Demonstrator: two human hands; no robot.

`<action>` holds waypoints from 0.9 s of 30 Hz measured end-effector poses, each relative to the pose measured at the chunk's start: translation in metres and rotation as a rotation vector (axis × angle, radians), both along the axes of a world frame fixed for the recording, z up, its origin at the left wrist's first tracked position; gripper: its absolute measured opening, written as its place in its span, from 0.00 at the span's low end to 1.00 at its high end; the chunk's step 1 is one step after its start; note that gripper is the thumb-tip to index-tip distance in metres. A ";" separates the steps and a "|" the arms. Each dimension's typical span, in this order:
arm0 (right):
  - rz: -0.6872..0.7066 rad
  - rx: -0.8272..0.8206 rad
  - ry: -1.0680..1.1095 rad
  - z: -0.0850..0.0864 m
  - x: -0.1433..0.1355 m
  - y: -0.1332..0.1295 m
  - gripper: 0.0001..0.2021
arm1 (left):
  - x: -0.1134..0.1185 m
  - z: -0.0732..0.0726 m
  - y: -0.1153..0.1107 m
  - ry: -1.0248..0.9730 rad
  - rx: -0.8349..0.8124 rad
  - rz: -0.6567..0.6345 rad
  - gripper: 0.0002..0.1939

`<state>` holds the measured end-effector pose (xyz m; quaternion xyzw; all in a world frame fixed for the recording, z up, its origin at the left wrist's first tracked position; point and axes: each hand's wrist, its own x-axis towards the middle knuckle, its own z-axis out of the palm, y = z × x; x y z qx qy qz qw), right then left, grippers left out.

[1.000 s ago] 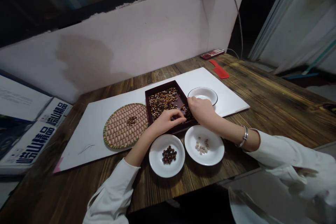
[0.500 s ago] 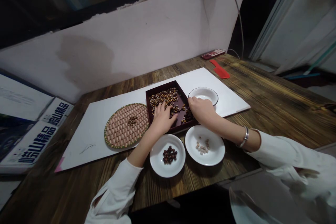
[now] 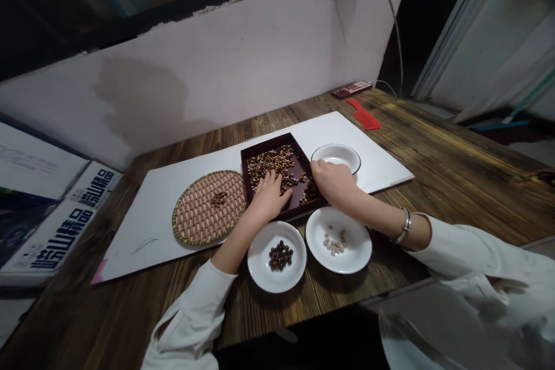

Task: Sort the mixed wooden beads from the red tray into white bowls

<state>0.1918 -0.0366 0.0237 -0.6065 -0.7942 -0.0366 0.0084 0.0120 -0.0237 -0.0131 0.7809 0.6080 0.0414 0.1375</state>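
Beads (image 3: 269, 161) in dark tray (image 3: 300, 166); apparently being picked through. Left hand (image 3: 267, 196) over tray's near-left part, fingers spread; right hand (image 3: 333, 179) curled at tray's right rim, pinch unclear. Next calls for light fingertips.

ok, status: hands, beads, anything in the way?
Left hand spread over beads in dark tray. Right hand at tray's right rim, grip unclear. Left hand blocks view of some beads.

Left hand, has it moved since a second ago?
Yes. Judged against the dark tray, the left hand has shifted leftward, its fingers going from the tray's near side to the main spread of beads.
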 end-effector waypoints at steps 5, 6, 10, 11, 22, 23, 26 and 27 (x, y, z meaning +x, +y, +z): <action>0.003 -0.005 -0.001 0.000 0.000 -0.001 0.14 | -0.002 -0.007 0.003 -0.060 0.014 -0.014 0.32; 0.004 -0.003 0.000 0.000 0.000 -0.001 0.14 | -0.002 -0.008 0.003 -0.068 0.018 -0.015 0.32; 0.008 0.010 0.005 -0.001 0.000 0.000 0.14 | -0.002 -0.009 0.004 -0.082 0.022 -0.025 0.31; 0.009 0.012 0.005 -0.002 0.000 0.000 0.14 | -0.002 -0.008 0.003 -0.086 0.020 -0.032 0.30; 0.012 0.030 0.000 -0.002 0.000 0.000 0.14 | 0.004 0.002 0.001 -0.105 -0.023 -0.100 0.26; 0.014 0.030 0.001 -0.002 0.001 0.000 0.14 | 0.003 0.002 0.001 -0.112 -0.019 -0.098 0.26; 0.011 0.027 0.001 -0.002 0.001 0.001 0.14 | 0.002 0.000 0.001 -0.145 0.001 -0.098 0.24; 0.010 0.028 0.001 -0.003 0.001 0.001 0.14 | 0.002 0.001 0.000 -0.159 0.007 -0.102 0.24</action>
